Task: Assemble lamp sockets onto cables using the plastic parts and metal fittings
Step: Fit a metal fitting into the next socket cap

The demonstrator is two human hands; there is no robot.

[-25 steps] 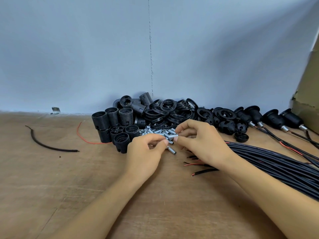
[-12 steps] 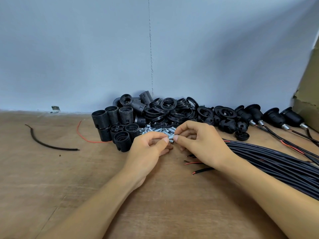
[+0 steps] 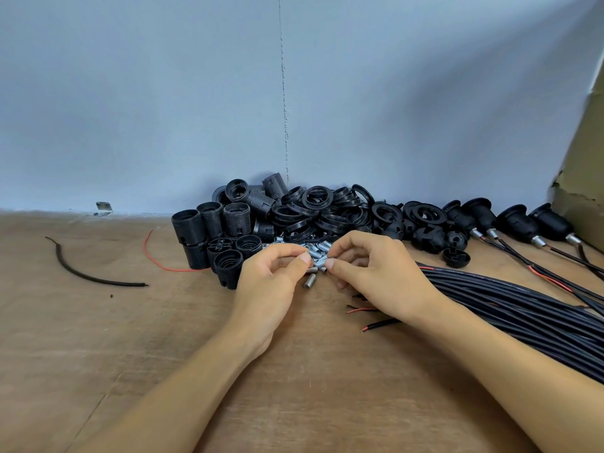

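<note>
My left hand (image 3: 271, 286) and my right hand (image 3: 376, 279) meet over a small pile of silver metal fittings (image 3: 315, 250) on the brown table. The right thumb and forefinger pinch one metal fitting (image 3: 322, 263). The left fingertips pinch close together beside it; whether they hold a piece I cannot tell. One loose fitting (image 3: 309, 281) lies just below the fingertips. Black threaded socket bodies (image 3: 212, 237) stand to the left, black rings (image 3: 317, 207) are heaped behind. A bundle of black cables (image 3: 523, 308) runs off to the right.
Several assembled sockets on cables (image 3: 519, 223) lie at the back right, by a cardboard box (image 3: 585, 171). Black caps (image 3: 456, 258) lie near them. A black cable scrap (image 3: 91, 273) and a red wire (image 3: 157, 259) rest at the left. A blue wall stands behind.
Both hands stayed over the fitting pile, fingertips working. They closed together half a second ago and have now parted slightly, showing the loose fitting below them again.
</note>
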